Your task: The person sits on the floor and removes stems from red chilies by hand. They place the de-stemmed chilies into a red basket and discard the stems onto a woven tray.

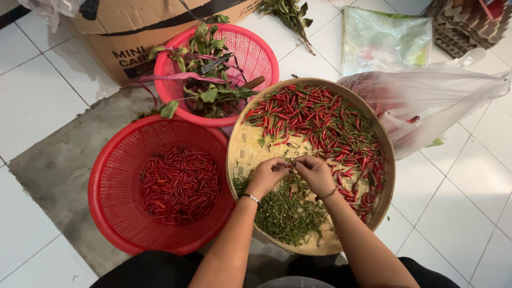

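A small chilli (pixel 292 166) is pinched between the fingertips of both hands, just above the middle of the round woven bamboo tray (pixel 242 144). It is mostly hidden by the fingers, so its colour is hard to make out; its long axis seems to run roughly left to right, from one hand to the other, though which end bears the stem cannot be told. The left hand (pixel 268 175) is curled closed, thumb and forefinger nipped on the near end of the chilli. The right hand (pixel 316 173) is likewise closed, its fingertips met on the other end, so that the two hands touch at the tips. A thin bracelet is worn on each wrist.

Directly below the hands a heap of green stems (pixel 285 210) is spread over the near part of the tray. Beyond and to the right of the hands, red chillies with stems (pixel 320 120) are piled in a wide arc along the far and right rim.

To the left of the tray, touching it, a red plastic basket (pixel 109 176) is set on the floor, with a mound of stemless red chillies (pixel 180 184) in it. Behind that a pink basket (pixel 256 50) is filled with leafy twigs (pixel 205 58). A cardboard box (pixel 128 37) is placed behind the pink basket, and a clear plastic bag (pixel 437 98) is laid to the right of the tray.
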